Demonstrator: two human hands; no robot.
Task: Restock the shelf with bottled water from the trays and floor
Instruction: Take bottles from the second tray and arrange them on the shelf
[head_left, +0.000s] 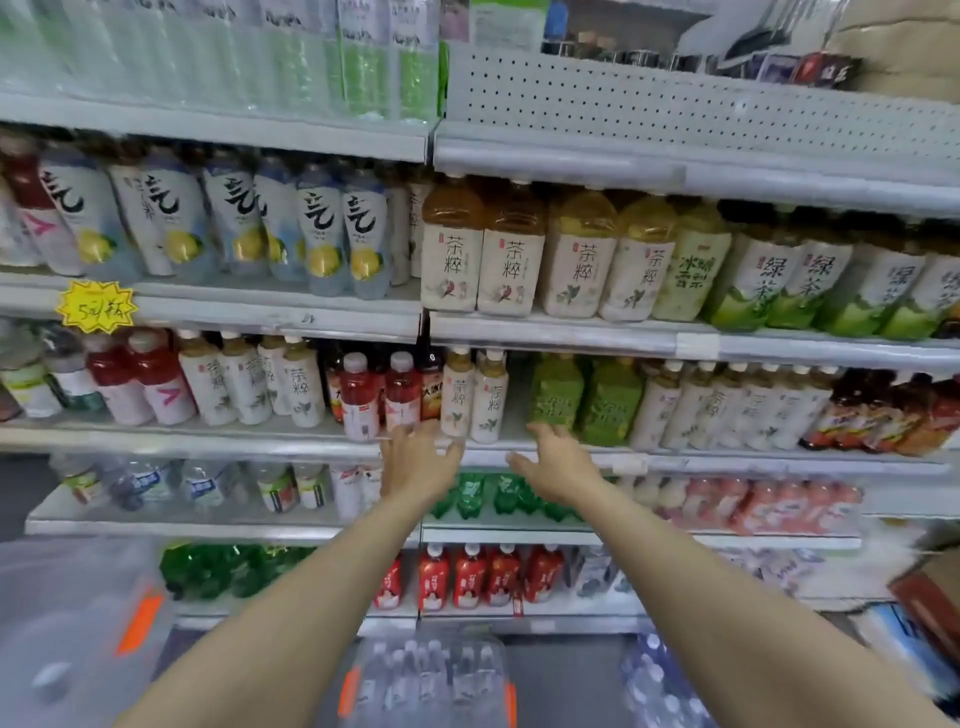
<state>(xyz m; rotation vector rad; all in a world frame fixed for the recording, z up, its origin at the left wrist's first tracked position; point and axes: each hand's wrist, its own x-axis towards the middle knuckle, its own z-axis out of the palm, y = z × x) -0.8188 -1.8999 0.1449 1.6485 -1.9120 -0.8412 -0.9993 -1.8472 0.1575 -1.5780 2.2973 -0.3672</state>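
Observation:
Both my arms reach forward to the drinks shelf (571, 457). My left hand (415, 462) and my right hand (558, 462) are open, fingers spread, at the front edge of the third shelf, and they hold nothing. Between them stand two small white tea bottles (475, 397). A shrink-wrapped pack of bottled water (431, 680) lies on the floor below my arms. A second water pack (660, 686) lies to its right. Loose water bottles (150, 486) sit on the lower left shelf.
Shelves hold tea bottles (483, 249), green bottles (582, 400) and red bottles (467, 577). A large wrapped pack (72, 623) is at the lower left. Cardboard boxes (930, 592) stand at the lower right. A yellow price tag (96, 306) hangs on the left shelf edge.

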